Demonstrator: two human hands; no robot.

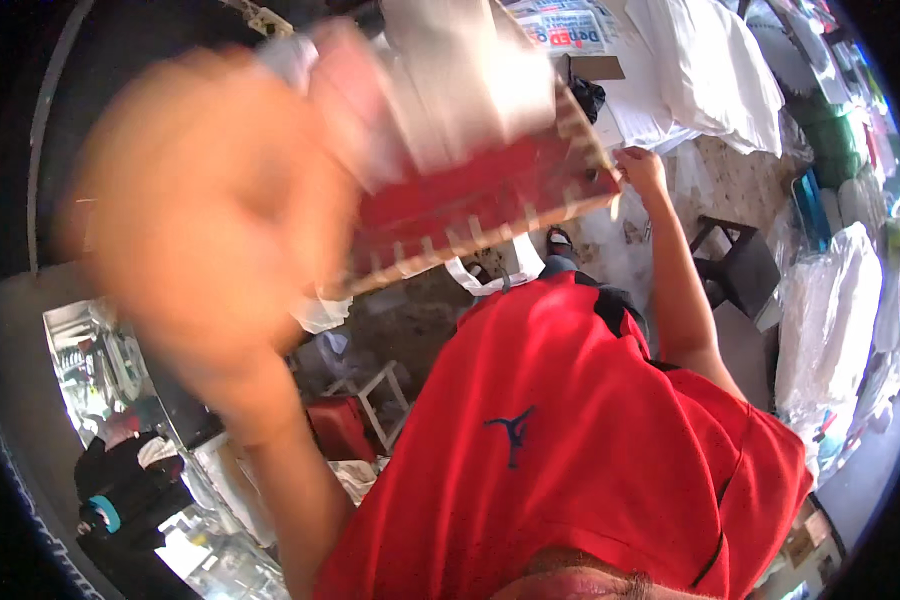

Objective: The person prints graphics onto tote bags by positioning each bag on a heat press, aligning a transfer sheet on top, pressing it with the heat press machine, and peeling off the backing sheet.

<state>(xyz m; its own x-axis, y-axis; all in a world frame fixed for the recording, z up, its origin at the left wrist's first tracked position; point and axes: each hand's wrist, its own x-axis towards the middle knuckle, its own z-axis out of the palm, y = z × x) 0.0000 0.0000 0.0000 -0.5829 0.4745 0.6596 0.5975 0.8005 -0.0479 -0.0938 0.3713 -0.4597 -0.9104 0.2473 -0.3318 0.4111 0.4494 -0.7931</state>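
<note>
My left hand (215,200) is raised close to the camera, large and smeared by motion, so its fingers cannot be made out. Beside it, a blurred pink piece (348,95) shows; whether the hand touches it I cannot tell. Pale folded cloth (450,80) lies in a blurred pile on a red-topped table (490,195) with a wooden edge and short strips along it. My right hand (644,172) is at the table's right corner, fingers curled together; what they hold, if anything, is too small to name.
White cloth (715,75) and a printed plastic bag (565,28) lie beyond the table's right side. A black stool (735,260) stands on the floor to the right, near plastic-wrapped bundles (830,310). At the lower left are a white frame (380,400) and a red object (340,428).
</note>
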